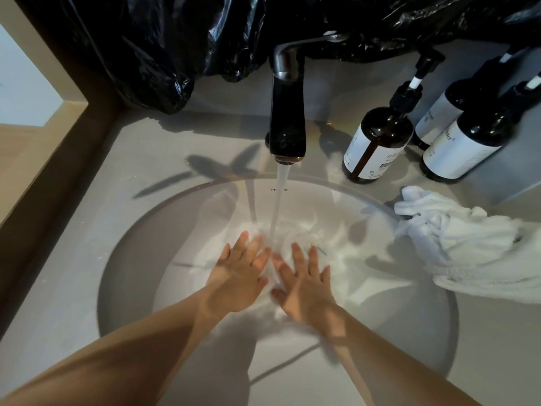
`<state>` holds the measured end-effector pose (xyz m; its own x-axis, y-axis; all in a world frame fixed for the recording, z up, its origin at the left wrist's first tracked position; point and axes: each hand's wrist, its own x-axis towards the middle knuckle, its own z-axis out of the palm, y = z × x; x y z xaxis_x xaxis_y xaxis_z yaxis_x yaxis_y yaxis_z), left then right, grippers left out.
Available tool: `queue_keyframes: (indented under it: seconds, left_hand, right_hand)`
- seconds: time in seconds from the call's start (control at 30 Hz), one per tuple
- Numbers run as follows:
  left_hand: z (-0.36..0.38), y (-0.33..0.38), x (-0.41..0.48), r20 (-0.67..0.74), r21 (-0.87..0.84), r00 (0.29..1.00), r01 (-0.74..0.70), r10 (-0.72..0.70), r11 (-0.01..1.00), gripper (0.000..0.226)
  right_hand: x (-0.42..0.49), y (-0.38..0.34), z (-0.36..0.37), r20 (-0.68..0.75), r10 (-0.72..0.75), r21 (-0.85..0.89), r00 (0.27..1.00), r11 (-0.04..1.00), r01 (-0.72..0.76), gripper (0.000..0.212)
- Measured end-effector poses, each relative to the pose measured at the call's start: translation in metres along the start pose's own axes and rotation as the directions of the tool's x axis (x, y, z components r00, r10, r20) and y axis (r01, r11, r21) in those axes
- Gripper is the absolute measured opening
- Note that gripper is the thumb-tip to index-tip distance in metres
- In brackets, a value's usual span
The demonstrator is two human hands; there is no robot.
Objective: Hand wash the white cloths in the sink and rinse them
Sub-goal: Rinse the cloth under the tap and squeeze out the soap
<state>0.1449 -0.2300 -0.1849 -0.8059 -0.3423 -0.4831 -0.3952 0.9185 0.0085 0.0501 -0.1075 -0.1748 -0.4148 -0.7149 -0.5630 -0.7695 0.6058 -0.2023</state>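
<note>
A: Status?
B: Tap (288, 112) running into sink (123, 259). White cloths (468, 247) heaped on counter (73, 288) at right, edge over the rim. Looks wrung, so I'd judge we're late in the task.
A: Hands?
B: Left hand (237, 276) and right hand (304, 285) both flat in the basin, fingers spread, gripping nothing. Cloth beneath them: can't tell.

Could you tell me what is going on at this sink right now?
A person is washing at the sink with the faucet running. The left hand and right hand are spread flat in the basin under the stream, pressing what looks like a white cloth, though blur leaves that unsure. A bunched white cloth lies on the counter at the right, hanging over the rim.
</note>
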Motion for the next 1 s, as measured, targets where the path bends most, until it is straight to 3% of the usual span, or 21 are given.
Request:
queue_keyframes:
  seconds: [0.63, 0.77, 0.87, 1.0]
  left_hand:
    - [0.006, -0.002, -0.001, -0.023, -0.087, 1.000, -0.012, 0.010, 0.996, 0.063]
    - [0.011, -0.003, 0.000, -0.046, -0.089, 0.999, -0.018, 0.014, 0.996, 0.076]
    - [0.011, -0.003, -0.001, -0.043, -0.095, 0.999, -0.015, 0.011, 0.995, 0.066]
    - [0.011, -0.003, 0.000, -0.063, -0.090, 0.998, -0.025, 0.019, 0.996, 0.081]
  right_hand:
    - [0.004, 0.002, 0.006, -0.029, 0.011, 0.006, 1.000, 1.000, -0.011, 0.064]
    - [0.004, 0.001, 0.006, -0.030, 0.008, 0.015, 1.000, 1.000, -0.008, 0.063]
    - [0.003, 0.001, 0.005, -0.029, 0.003, 0.017, 1.000, 1.000, -0.002, 0.064]
    - [0.003, 0.001, 0.006, -0.030, 0.001, 0.003, 1.000, 1.000, -0.001, 0.063]
